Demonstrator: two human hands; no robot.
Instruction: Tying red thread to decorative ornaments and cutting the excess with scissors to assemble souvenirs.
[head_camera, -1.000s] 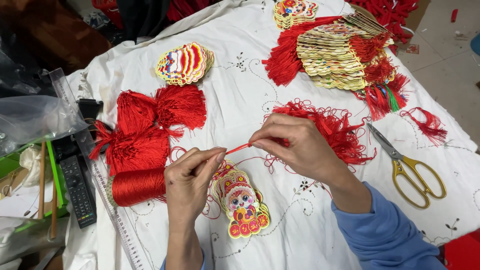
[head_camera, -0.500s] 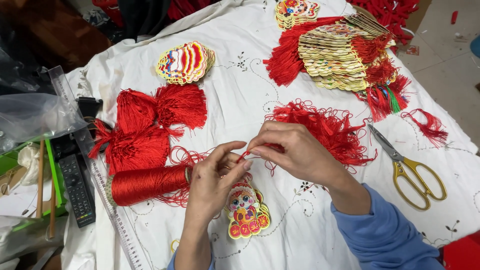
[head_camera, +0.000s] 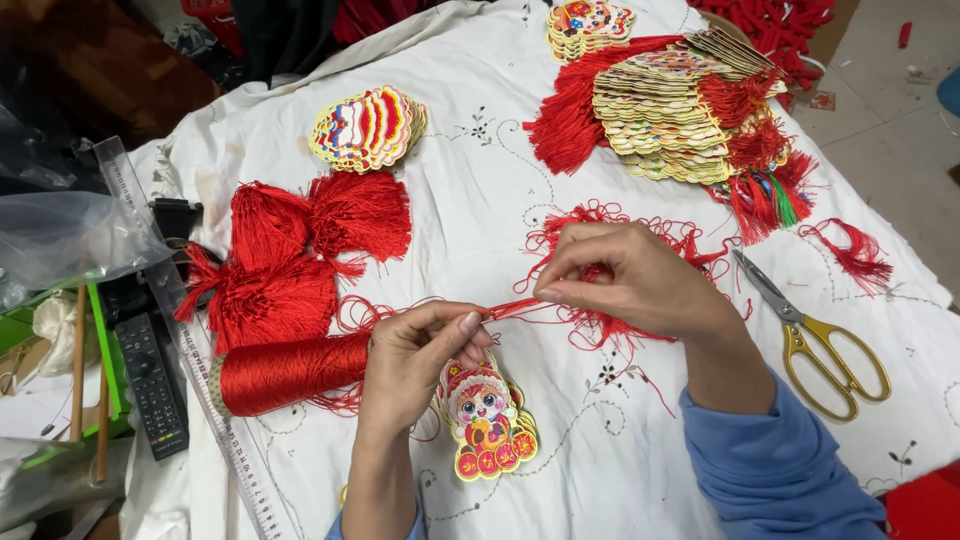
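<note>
Right at the near edge of the bench (head_camera: 560, 130), which is draped in a white embroidered cloth, both bare hands meet over a length of red cord (head_camera: 512, 306). The left hand (head_camera: 415, 355) has its grip closed, thumb and forefinger pinching one end of the cord. The right hand (head_camera: 630, 280), in a blue sleeve, is pinched shut on the other end, so the cord runs taut between them. Just below the left hand lies a cardboard cutout of a cartoon figure (head_camera: 485, 420) in red and gold, flat on the cloth, its top tucked under the fingers.

Just left of that hand a spool of red thread (head_camera: 290, 372) lies on its side, with a clear ruler (head_camera: 215, 400) and a black remote control (head_camera: 152, 385) along the left edge. Under the right hand sits a tangle of loose red cords (head_camera: 620, 225). Yellow-handled scissors (head_camera: 815, 335) lie near the right edge, their blades together, well apart from the hands.

Farther in, a heap of red tassels (head_camera: 300, 250) lies left of centre, and beyond it a fanned stack of striped cutouts (head_camera: 368, 126). Toward the far right corner a big pile of finished ornaments with tassels (head_camera: 680, 110) spreads out, with another small stack of cutouts (head_camera: 590, 24) at the far edge.
</note>
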